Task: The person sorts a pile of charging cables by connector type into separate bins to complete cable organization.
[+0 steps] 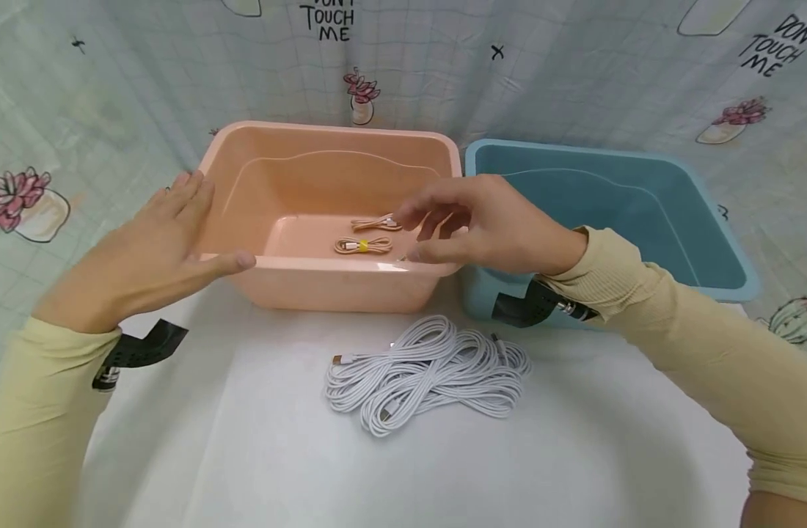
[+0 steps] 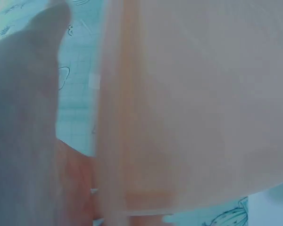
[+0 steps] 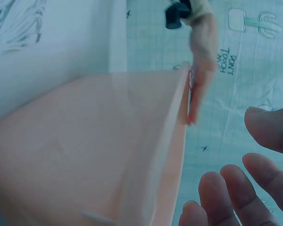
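Note:
My left hand (image 1: 155,253) rests on the left rim of a peach plastic bin (image 1: 318,286), its fingers straight and its thumb along the front corner. My right hand (image 1: 486,224) hovers over the bin's right front part with bent fingers. In the right wrist view, its thumb and fingers (image 3: 233,188) stand apart with nothing between them. On the bin's floor lie two small coiled tan cables; the nearer cable (image 1: 363,246) has a yellow tie, and the farther cable (image 1: 375,223) is partly near my fingertips. A tiny shiny bit by my right thumb is too small to identify.
A blue bin (image 1: 608,158) stands right of the peach one, partly behind my right forearm. In front of both, a pile of coiled white cables (image 1: 436,370) lies on the white tabletop (image 1: 285,469). A patterned curtain (image 1: 417,81) hangs behind.

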Motion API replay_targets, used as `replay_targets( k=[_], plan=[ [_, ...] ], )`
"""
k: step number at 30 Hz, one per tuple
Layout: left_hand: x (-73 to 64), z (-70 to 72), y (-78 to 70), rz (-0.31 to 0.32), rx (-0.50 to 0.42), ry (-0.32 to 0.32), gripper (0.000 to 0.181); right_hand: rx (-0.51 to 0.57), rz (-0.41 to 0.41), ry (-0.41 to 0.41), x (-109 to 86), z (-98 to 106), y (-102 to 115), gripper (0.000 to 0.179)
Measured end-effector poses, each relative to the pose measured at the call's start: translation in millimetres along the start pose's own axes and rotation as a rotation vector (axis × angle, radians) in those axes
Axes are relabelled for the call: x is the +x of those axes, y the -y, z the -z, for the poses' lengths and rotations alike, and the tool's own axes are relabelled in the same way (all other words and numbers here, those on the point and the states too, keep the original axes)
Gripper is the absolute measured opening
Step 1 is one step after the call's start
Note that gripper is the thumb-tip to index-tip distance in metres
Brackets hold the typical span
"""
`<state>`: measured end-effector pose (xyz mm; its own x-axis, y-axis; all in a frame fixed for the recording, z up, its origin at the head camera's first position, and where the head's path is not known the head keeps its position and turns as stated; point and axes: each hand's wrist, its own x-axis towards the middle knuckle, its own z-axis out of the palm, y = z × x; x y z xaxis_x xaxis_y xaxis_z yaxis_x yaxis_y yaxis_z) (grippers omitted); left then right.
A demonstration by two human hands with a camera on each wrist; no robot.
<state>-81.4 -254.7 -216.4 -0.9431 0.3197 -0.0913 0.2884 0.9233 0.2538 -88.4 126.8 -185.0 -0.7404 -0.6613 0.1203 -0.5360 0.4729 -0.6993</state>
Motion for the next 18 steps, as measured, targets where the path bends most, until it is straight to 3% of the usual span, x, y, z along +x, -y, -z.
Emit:
replay_targets(
  k=[4,10,15,18],
  plan=[
    [13.5,19.4,-13.6,-0.083,-0.02,-0.006,0.09,0.015,0.047,0.011,-16.1,-5,-3,0.033],
    [45.0,43.4,-54.1,-0.166,0.052,-0.051,0.088,0.023,0.149,-0.011,-42.4,-15,-5,0.031],
    [80.5,48.8,-96.1,-0.189,0.123,-0.034,0.092,0.059,0.251,0.009,-62.2,-29,-6,0.031],
    [103.5,42.4,-122.6,-0.222,0.177,-0.019,0.096,0.084,0.231,0.057,-70.2,-37,-10,0.031]
  ],
)
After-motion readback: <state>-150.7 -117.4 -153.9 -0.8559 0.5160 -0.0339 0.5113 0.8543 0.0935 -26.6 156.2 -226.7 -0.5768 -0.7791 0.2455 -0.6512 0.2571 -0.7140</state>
